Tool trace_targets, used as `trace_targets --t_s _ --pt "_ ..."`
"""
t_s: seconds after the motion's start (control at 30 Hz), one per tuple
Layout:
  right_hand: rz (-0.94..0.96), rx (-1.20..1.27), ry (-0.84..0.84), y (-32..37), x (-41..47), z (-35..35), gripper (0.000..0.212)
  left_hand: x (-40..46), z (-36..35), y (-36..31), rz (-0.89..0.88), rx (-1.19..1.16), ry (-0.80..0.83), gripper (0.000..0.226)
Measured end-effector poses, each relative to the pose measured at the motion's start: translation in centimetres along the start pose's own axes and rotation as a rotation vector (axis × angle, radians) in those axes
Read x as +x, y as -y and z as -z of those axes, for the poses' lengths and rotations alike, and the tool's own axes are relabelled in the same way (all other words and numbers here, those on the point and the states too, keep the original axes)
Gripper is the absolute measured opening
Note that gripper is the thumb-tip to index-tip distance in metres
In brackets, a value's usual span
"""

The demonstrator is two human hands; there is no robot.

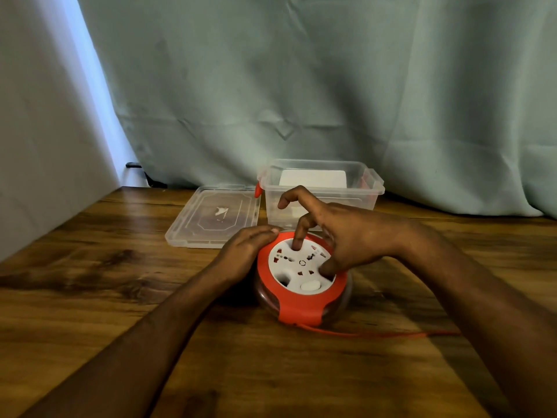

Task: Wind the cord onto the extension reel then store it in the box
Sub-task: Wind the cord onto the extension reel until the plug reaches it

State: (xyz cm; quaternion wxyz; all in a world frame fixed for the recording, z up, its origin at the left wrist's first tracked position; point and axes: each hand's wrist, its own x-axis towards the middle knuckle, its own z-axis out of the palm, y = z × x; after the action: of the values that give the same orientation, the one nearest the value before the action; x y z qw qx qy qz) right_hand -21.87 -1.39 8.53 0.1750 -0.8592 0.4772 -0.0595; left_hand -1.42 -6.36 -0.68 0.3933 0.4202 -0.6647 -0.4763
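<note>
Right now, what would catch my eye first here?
A bright red-and-white extension reel in the middle of the wooden table, with both hands on it. Its red cord trails off to the right, and behind stands a clear box, its lid off alongside.

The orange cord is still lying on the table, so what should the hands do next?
Probably turn the white dial with the right hand, while the left hand steadies the reel. The orange cord still trails across the table.

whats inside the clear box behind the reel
Through the clear box a flat white rectangular item shows; what it is cannot be told. The right hand covers the lower front wall, so the bottom is hidden.
</note>
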Motion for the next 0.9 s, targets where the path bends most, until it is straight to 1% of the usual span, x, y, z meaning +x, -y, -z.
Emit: trace_targets --t_s 0.07,0.13,0.23,0.33,0.43,0.53,0.6,0.67,0.7,0.73,0.8,0.9 --pt "-0.015 -0.044 -0.021 0.0 -0.1 0.0 0.108 0.0 0.0 0.1 0.008 -0.018 -0.01 0.03" --pt "-0.034 -0.116 -0.035 0.2 -0.1 -0.2 0.099 0.0 0.0 0.1 0.01 -0.024 -0.016 0.031" --pt "-0.07 -0.189 -0.044 0.7 0.0 -0.4 0.077 0.0 0.0 0.2 0.015 -0.011 -0.032 0.03" --pt "-0.07 -0.255 -0.05 0.9 0.2 -0.5 0.053 0.0 0.0 0.1 0.003 -0.003 -0.008 0.03" --pt "-0.079 -0.225 -0.031 0.6 0.6 -1.1 0.041 -0.1 0.0 0.0 -0.016 0.035 0.024 0.03" --pt "-0.063 -0.175 -0.015 0.4 0.9 -1.5 0.037 -0.1 0.1 0.0 -0.02 0.047 0.024 0.03" --pt "-0.041 -0.155 -0.005 0.5 0.6 -1.1 0.03 -0.1 0.1 0.0 -0.017 0.038 0.027 0.03" --pt "-0.008 -0.026 0.014 0.1 0.2 -0.3 0.022 -0.1 0.2 -0.1 -0.012 0.03 0.029 0.03" --pt "0.012 0.047 0.019 -0.2 0.0 0.1 0.028 -0.1 0.1 -0.1 -0.013 0.027 0.03 0.029" --pt "0.027 0.097 0.025 -0.5 -0.1 0.4 0.04 -0.1 0.1 -0.1 -0.012 0.023 0.031 0.03" --pt "0.045 0.136 0.046 -0.8 -0.2 0.6 0.058 -0.1 0.1 -0.2 0.0 0.002 0.028 0.032" --pt "0.011 0.147 0.079 -1.1 0.0 0.1 0.059 -0.1 0.0 -0.3 0.005 -0.008 0.033 0.038"
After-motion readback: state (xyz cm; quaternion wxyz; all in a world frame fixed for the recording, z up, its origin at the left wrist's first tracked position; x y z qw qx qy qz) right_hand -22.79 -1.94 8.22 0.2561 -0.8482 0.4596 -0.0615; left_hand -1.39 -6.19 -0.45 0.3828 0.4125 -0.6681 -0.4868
